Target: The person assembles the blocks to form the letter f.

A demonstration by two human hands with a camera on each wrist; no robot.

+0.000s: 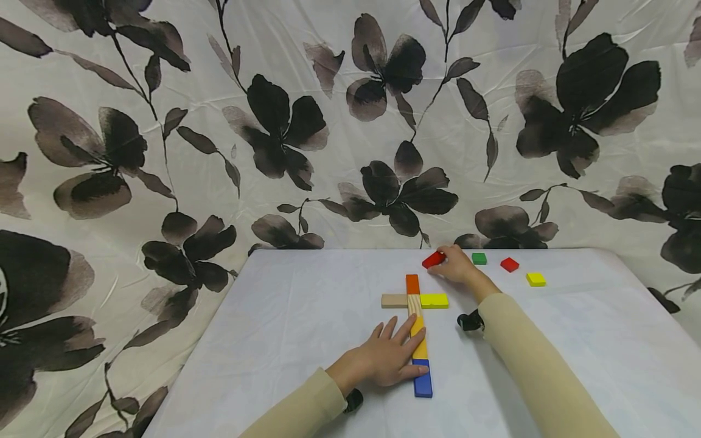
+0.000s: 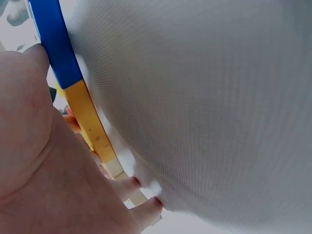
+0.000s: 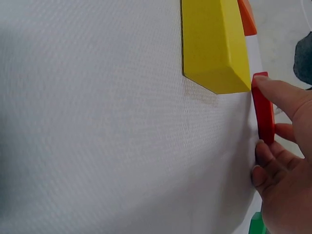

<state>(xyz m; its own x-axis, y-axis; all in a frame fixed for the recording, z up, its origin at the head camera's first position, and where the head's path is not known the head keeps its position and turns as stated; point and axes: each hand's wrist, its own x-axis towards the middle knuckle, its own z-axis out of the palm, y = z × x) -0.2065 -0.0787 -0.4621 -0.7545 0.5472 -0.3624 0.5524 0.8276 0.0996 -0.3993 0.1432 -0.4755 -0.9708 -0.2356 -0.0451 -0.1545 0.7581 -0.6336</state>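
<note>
Flat wooden blocks form a cross on the white table. Its column runs from an orange-red block through a pale wood block and a yellow-orange block to a blue block. A tan block and a yellow block make the side arms. My left hand rests over the column with spread fingers, its thumb touching the blue block. Beyond the cross, my right hand pinches a red block between thumb and fingers, as the right wrist view also shows.
Right of my right hand lie a green block, another red block and a yellow piece. Behind the table hangs a flowered cloth.
</note>
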